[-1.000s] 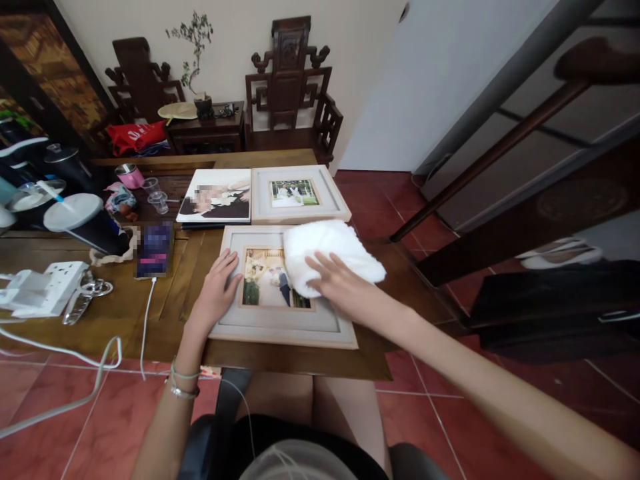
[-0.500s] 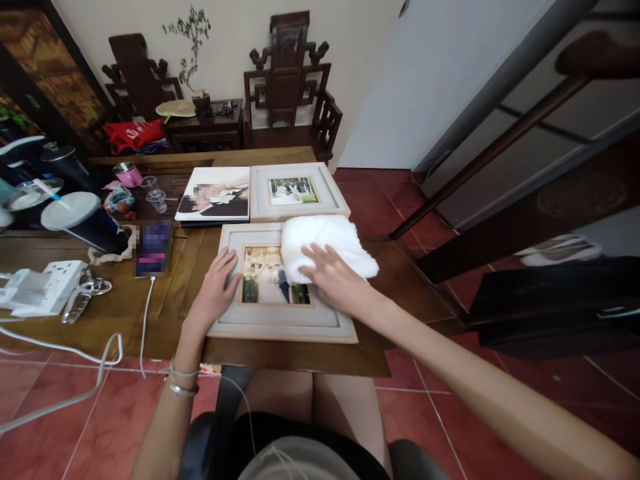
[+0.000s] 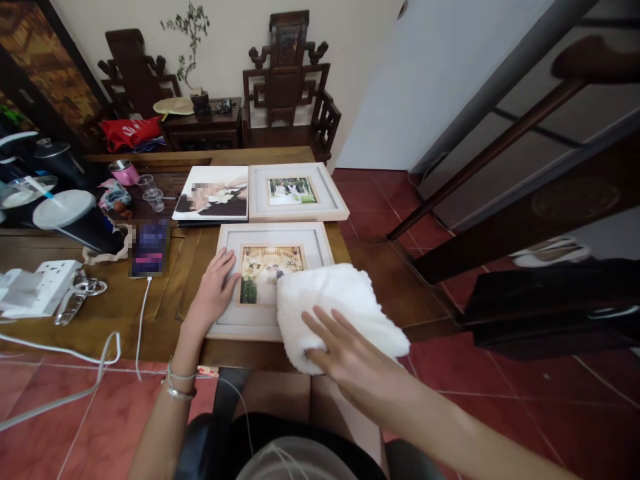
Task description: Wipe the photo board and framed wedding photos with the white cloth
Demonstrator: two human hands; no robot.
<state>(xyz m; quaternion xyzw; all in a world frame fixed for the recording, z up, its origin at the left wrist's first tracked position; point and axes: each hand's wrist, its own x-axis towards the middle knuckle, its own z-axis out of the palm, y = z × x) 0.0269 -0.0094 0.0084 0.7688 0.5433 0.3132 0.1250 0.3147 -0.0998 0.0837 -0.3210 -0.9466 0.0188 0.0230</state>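
Observation:
A pale wooden photo frame [image 3: 273, 237] lies flat on the near edge of the wooden table [image 3: 170, 300]. My left hand [image 3: 215, 293] rests flat on the frame's left border, fingers spread. My right hand [image 3: 345, 350] presses flat on a fluffy white cloth [image 3: 335, 303] that covers the frame's near right corner and hangs past the table edge. A second pale frame [image 3: 297, 193] and an unframed photo print [image 3: 213, 193] lie side by side behind the first frame.
A phone [image 3: 150, 248] on a white cable, a white power strip [image 3: 37, 287], cups and a pink mug [image 3: 124, 172] crowd the table's left side. Carved dark chairs [image 3: 287, 80] stand at the wall. A dark wooden rail [image 3: 480, 167] runs along the right.
My right hand has dragged the white cloth from the frame's upper right down to its near right corner. My left hand stayed on the frame's left border.

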